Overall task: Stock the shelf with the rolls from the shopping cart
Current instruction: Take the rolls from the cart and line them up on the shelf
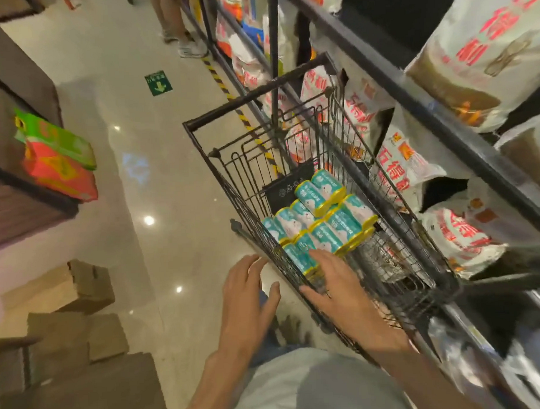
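We find the teal rolls (pixel 319 218) lying in the shopping cart (pixel 291 160), left of the shelf (pixel 443 131). Right hand (pixel 335 281) spread over the nearest roll, holding nothing; left hand (pixel 247 294) open, empty

**One head-worn view, tilted down an aisle**

A single wide-angle camera sits on the person's head and looks forward and steeply down. The frame is rolled, so the pale polished floor (pixel 114 167) runs diagonally. The black wire shopping cart (pixel 246 162) fills the centre at close range, with both bare forearms entering from the bottom edge. The dark metal shelf (pixel 443 128) slants along the right side, bowed by the lens. No second view exists to overlap.
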